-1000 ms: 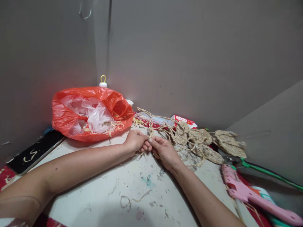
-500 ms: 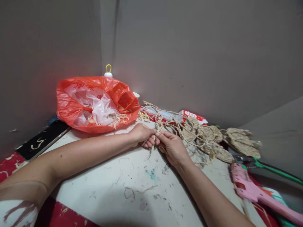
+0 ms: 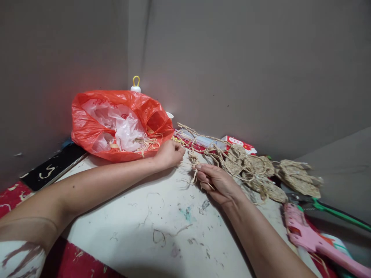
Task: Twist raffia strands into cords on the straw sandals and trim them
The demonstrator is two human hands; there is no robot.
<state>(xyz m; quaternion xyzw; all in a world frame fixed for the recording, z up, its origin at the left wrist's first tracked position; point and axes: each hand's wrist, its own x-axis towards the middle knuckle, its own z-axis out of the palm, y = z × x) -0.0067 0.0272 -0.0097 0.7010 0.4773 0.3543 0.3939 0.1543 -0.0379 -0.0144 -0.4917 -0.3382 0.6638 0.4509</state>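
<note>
My right hand pinches a knotted, frayed end of straw-coloured twine between thumb and fingers, just above the white board. From there the twine runs back to woven straw pieces piled at the right. My left hand is closed, beside the front right rim of a red plastic bag. Whatever its fingers grip is hidden, though faint strands show between the two hands. The bag holds crumpled white plastic and loose fibre scraps.
A pink glue gun and green-handled pliers lie at the right edge. At the left rests a black phone-like slab. Behind the twine are a red-and-white box and grey walls. Loose fibres litter the white board.
My hands have come apart: the left moved up and left from the twine knot, while the right stays pinched on the twine, slightly lower. The view shifted a little.
</note>
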